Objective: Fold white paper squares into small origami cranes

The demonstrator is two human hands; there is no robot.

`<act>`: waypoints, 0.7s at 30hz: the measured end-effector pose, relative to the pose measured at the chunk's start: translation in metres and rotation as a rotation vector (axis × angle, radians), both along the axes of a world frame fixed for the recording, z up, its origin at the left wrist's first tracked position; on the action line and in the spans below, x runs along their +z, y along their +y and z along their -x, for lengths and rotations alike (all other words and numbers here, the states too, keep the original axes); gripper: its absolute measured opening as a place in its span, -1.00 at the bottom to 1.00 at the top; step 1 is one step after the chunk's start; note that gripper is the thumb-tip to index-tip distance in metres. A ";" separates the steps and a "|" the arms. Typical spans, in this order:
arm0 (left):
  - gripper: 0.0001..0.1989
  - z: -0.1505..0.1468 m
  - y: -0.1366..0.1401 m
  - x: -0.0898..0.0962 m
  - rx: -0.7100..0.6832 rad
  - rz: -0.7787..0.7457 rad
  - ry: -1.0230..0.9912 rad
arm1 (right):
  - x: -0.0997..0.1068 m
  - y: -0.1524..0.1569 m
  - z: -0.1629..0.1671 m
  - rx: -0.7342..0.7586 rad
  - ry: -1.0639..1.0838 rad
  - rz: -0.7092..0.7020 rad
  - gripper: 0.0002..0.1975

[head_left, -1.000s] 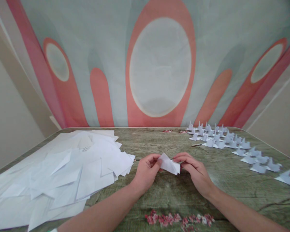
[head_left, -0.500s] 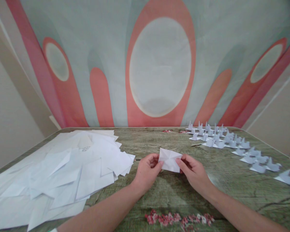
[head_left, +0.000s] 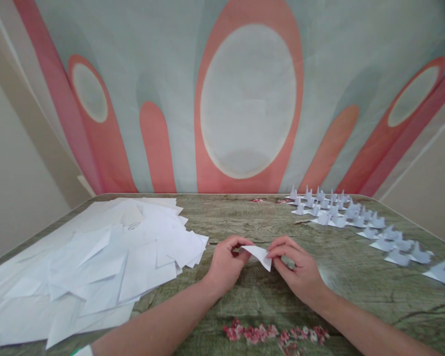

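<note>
Between my two hands, a small piece of white paper (head_left: 258, 253) is held just above the table, bent along a crease with one corner pointing down. My left hand (head_left: 228, 262) pinches its left end between thumb and fingers. At the right end, my right hand (head_left: 294, 267) grips the paper with thumb and bent fingers. Parts of the paper's edges are hidden behind the fingertips.
A wide heap of loose white paper sheets (head_left: 141, 267) covers the left of the wood-patterned table (head_left: 222, 212). Several folded white paper cranes (head_left: 352, 212) stand in rows along the right side. A patterned backdrop (head_left: 248, 99) hangs behind the table's far edge.
The paper was spread nearly flat with creases facing me; now it is folded over into a narrower shape. My fingers have shifted to its upper edge.
</note>
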State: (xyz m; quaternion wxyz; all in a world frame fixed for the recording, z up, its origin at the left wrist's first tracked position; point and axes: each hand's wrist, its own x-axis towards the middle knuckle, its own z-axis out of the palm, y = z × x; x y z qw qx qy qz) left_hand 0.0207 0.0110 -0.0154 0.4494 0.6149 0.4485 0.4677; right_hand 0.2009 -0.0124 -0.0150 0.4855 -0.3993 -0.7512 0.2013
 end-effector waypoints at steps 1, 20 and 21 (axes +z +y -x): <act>-0.87 0.000 0.000 0.000 0.003 0.009 -0.024 | 0.000 0.000 -0.001 -0.007 -0.010 -0.008 -0.83; -0.90 -0.002 -0.002 0.006 0.021 0.065 -0.218 | 0.004 0.005 0.001 0.061 0.158 0.413 -0.77; -0.90 -0.001 -0.002 0.006 0.026 0.067 -0.215 | 0.004 0.005 0.001 0.078 0.168 0.417 -0.75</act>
